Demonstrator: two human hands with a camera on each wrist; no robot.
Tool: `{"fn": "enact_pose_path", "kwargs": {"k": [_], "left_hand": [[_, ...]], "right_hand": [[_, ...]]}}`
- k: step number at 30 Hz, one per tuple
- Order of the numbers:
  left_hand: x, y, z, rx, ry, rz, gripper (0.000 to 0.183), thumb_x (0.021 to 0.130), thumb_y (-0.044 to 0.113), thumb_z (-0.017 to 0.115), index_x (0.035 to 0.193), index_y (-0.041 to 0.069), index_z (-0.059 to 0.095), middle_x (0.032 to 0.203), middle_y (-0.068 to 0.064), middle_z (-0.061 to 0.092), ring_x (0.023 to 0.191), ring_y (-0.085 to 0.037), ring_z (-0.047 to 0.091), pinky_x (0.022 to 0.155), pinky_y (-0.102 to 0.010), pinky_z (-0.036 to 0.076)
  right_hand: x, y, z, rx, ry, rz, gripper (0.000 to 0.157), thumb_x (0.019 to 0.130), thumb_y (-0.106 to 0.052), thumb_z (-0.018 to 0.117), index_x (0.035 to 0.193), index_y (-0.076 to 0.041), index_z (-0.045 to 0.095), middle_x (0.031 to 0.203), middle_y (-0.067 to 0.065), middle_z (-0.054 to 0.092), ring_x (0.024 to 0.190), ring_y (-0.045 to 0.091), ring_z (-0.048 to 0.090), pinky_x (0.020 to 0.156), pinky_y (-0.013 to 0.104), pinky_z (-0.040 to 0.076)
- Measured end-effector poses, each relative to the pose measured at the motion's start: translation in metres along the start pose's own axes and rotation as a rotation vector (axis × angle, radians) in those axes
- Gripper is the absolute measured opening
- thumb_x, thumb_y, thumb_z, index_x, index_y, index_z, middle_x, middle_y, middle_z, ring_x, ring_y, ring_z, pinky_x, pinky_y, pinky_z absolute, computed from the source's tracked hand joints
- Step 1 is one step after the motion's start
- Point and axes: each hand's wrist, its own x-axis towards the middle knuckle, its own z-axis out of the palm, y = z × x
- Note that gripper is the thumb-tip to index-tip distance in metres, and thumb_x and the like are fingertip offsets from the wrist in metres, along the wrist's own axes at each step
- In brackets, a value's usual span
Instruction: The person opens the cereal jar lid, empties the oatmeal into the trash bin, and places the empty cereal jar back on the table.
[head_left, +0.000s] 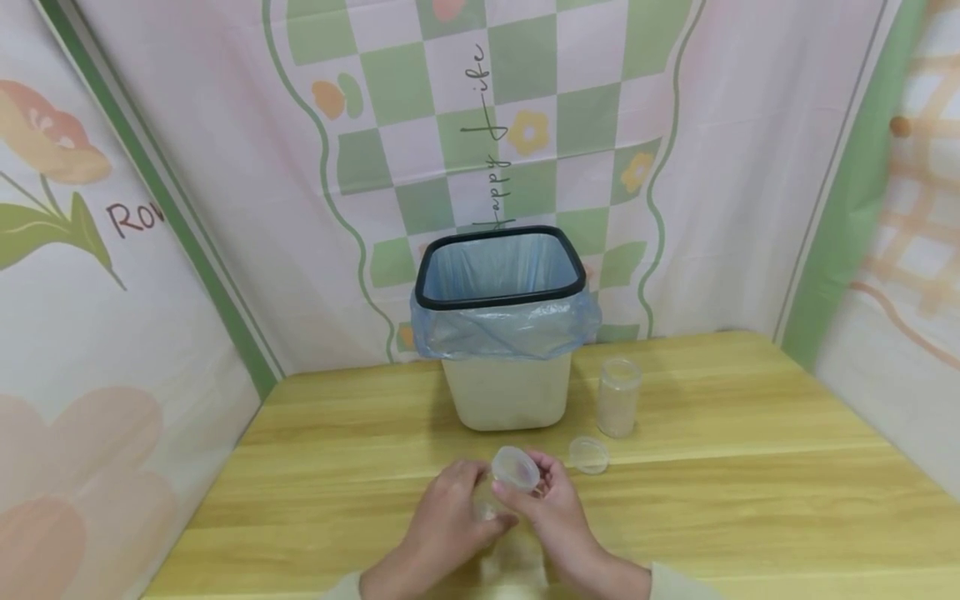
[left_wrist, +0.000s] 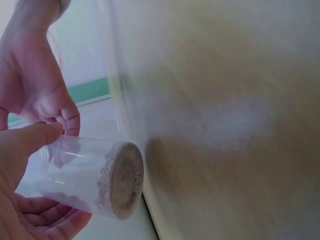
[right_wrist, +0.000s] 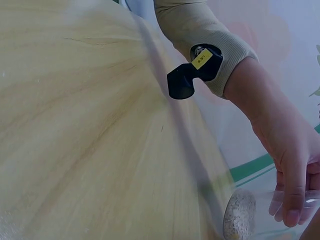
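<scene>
My left hand (head_left: 450,512) grips a clear plastic jar (left_wrist: 80,172), its thumb on one side and fingers on the other. Grey-brown grainy residue (left_wrist: 125,182) coats the jar's base, which also shows in the right wrist view as a speckled layer (right_wrist: 240,215). With thumb and fingers, my right hand (head_left: 558,504) holds a translucent round lid (head_left: 515,468), tilted close by the jar's mouth end. Between the hands, most of the jar is hidden in the head view. A second clear jar (head_left: 618,400) stands upright to the right, and another round lid (head_left: 589,455) lies in front of it.
Beyond the hands stands a cream bin (head_left: 506,396) with a blue liner bag (head_left: 510,329) folded over its edge and a black rim ring (head_left: 501,299). The wooden table (head_left: 322,467) meets a patterned curtain (head_left: 697,208) at the back and sides.
</scene>
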Motion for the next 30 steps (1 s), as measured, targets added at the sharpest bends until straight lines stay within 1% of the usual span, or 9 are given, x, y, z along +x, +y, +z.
{"fn": "enact_pose_path", "kwargs": {"k": [3,7,10,14,18,21,24,27,30], "left_hand": [[0.0,0.0,0.0,-0.003,0.003,0.005,0.053,0.068,0.035,0.088,0.104,0.004,0.065,0.095,-0.003,0.064,0.085,-0.014,0.061,0.075,-0.029,0.054],[0.0,0.0,0.0,-0.024,0.001,0.013,0.052,0.068,0.036,0.088,0.102,0.004,0.065,0.094,-0.002,0.063,0.083,-0.013,0.06,0.074,-0.029,0.054],[0.0,-0.002,-0.001,-0.068,-0.016,0.006,0.051,0.069,0.037,0.087,0.102,0.005,0.065,0.091,0.0,0.062,0.08,-0.011,0.058,0.072,-0.027,0.053],[0.001,-0.005,-0.003,-0.183,-0.062,-0.043,0.049,0.068,0.035,0.087,0.101,0.007,0.065,0.086,0.001,0.059,0.077,-0.012,0.054,0.068,-0.023,0.049],[0.003,-0.008,-0.004,-0.338,-0.105,-0.099,0.047,0.068,0.033,0.087,0.103,0.009,0.066,0.09,-0.001,0.061,0.084,-0.019,0.059,0.074,-0.026,0.051],[0.005,-0.012,-0.005,-0.446,-0.136,-0.126,0.048,0.07,0.032,0.086,0.105,0.008,0.066,0.095,-0.005,0.063,0.092,-0.024,0.062,0.082,-0.029,0.053],[0.006,-0.015,-0.007,-0.514,-0.167,-0.133,0.05,0.071,0.03,0.086,0.109,0.004,0.066,0.099,-0.008,0.064,0.095,-0.026,0.062,0.086,-0.031,0.052],[0.006,-0.018,-0.01,-0.572,-0.208,-0.149,0.051,0.073,0.026,0.085,0.113,0.001,0.064,0.104,-0.009,0.064,0.098,-0.024,0.062,0.088,-0.031,0.051],[0.006,-0.019,-0.012,-0.625,-0.26,-0.166,0.048,0.074,0.022,0.083,0.113,0.001,0.064,0.105,-0.008,0.064,0.1,-0.023,0.061,0.091,-0.029,0.05]], "right_hand": [[0.0,0.001,0.0,-0.01,0.01,0.004,0.067,0.082,-0.011,0.076,0.132,0.007,0.036,0.124,0.017,0.05,0.112,0.027,0.049,0.092,0.031,0.042],[0.0,0.0,-0.002,-0.01,0.002,-0.003,0.066,0.081,-0.011,0.077,0.131,0.007,0.037,0.125,0.018,0.05,0.116,0.029,0.049,0.101,0.039,0.041],[0.0,0.0,-0.005,0.001,-0.029,-0.009,0.065,0.082,-0.011,0.077,0.131,0.007,0.038,0.128,0.018,0.05,0.12,0.031,0.048,0.106,0.043,0.037],[0.003,-0.001,-0.01,0.023,-0.082,-0.031,0.062,0.082,-0.009,0.076,0.131,0.007,0.041,0.13,0.017,0.051,0.124,0.032,0.048,0.104,0.032,0.04],[0.006,-0.002,-0.015,0.033,-0.12,-0.075,0.059,0.08,-0.005,0.076,0.129,0.006,0.046,0.127,0.015,0.055,0.123,0.03,0.05,0.098,0.024,0.043],[0.01,-0.003,-0.02,0.046,-0.16,-0.092,0.057,0.079,-0.002,0.076,0.128,0.007,0.049,0.125,0.016,0.057,0.119,0.029,0.053,0.096,0.023,0.044],[0.012,-0.004,-0.024,0.053,-0.219,-0.092,0.059,0.08,-0.003,0.075,0.13,0.009,0.047,0.126,0.018,0.057,0.119,0.029,0.053,0.095,0.023,0.045],[0.015,-0.005,-0.029,0.035,-0.286,-0.099,0.061,0.082,-0.005,0.074,0.133,0.011,0.044,0.127,0.019,0.055,0.117,0.029,0.053,0.094,0.024,0.045],[0.017,-0.005,-0.034,0.004,-0.355,-0.126,0.061,0.084,-0.006,0.073,0.135,0.011,0.043,0.128,0.02,0.055,0.116,0.027,0.052,0.095,0.025,0.044]]}}
